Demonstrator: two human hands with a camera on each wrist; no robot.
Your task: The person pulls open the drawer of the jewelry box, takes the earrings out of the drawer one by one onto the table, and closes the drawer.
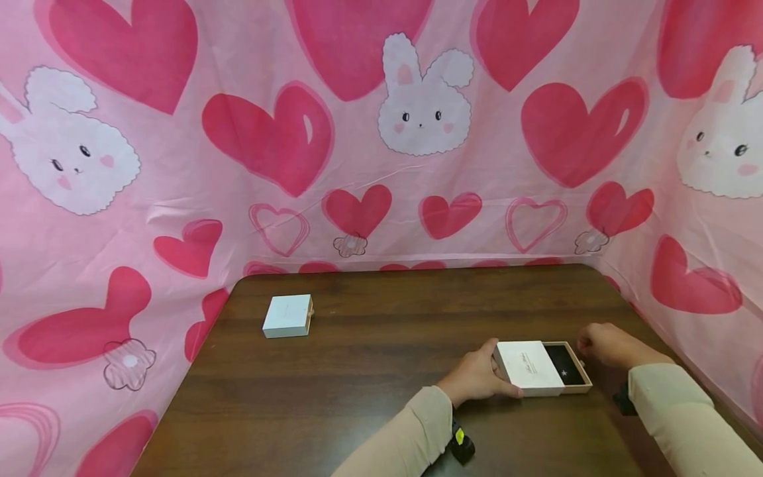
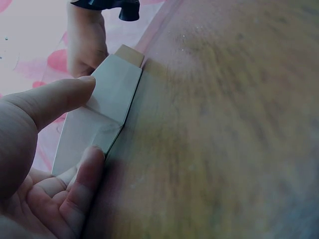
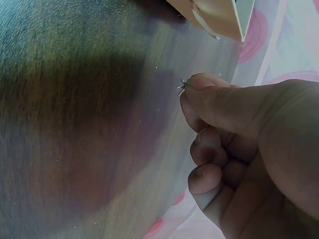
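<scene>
My left hand (image 1: 477, 376) grips the closed end of a white drawer-style jewelry box (image 1: 529, 366), thumb on the near side and fingers at the far left corner. The box's drawer (image 1: 587, 385) is slid partly out to the right. On its black insert (image 1: 563, 356) lies a small star-shaped piece (image 1: 564, 373). To the right of the drawer, my right hand (image 1: 614, 346) is held with curled fingers. Between thumb and forefinger it pinches a tiny silvery star-shaped piece of jewelry (image 3: 182, 87), whose points stick out past the fingertips.
A second white box (image 1: 288, 316), closed and with a small pull tab on its right side, sits at the back left of the brown wooden table (image 1: 369, 305). Pink heart-and-rabbit cloth (image 1: 369, 165) hangs around the table's back and sides.
</scene>
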